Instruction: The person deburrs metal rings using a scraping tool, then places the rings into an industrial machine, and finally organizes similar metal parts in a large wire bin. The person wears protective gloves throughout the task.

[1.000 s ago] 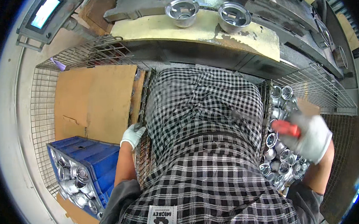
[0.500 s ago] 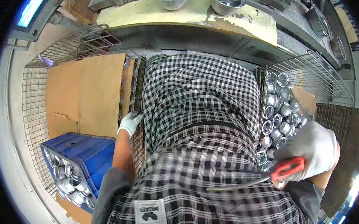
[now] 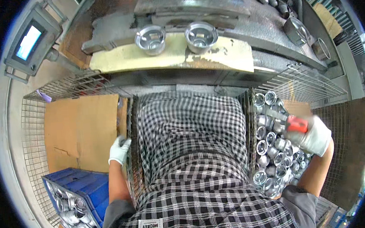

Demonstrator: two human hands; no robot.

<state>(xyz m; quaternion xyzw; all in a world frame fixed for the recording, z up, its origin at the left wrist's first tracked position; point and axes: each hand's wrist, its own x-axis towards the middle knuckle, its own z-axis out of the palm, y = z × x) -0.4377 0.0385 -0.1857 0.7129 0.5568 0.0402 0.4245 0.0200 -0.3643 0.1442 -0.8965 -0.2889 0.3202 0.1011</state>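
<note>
The right hand (image 3: pixel 317 137) is closed around a red-handled tool (image 3: pixel 297 124), which is held above metal cups (image 3: pixel 261 147) in the right wire basket (image 3: pixel 314 85). Ahead, two metal bowls (image 3: pixel 201 37) are set on the worktop's yellow strip (image 3: pixel 116 61); a lit screen (image 3: pixel 28 42) is mounted at far left. The left hand (image 3: pixel 120 150) is extended forward, laid at the left wire basket's (image 3: pixel 32 135) inner edge; whether it grips cannot be told.

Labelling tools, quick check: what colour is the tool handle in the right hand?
Red. The tool handle in the right hand shows in the head view.
</note>
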